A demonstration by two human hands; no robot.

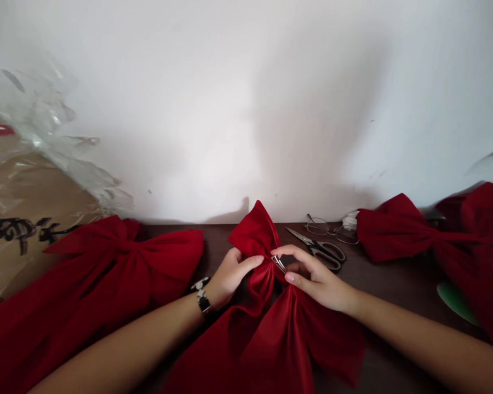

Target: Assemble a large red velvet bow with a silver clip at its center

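A gathered piece of red fabric lies on the dark table in front of me, pinched at its middle into a bow shape. My left hand, with a watch on the wrist, is closed around the pinched middle from the left. My right hand pinches a small metal clip against the same gathered spot. The upper fold of the fabric stands up toward the white wall.
A finished red bow lies at the left, another red bow at the right. Scissors and a pair of glasses lie behind my right hand. A cardboard box with clear plastic stands far left. A green object is at the right.
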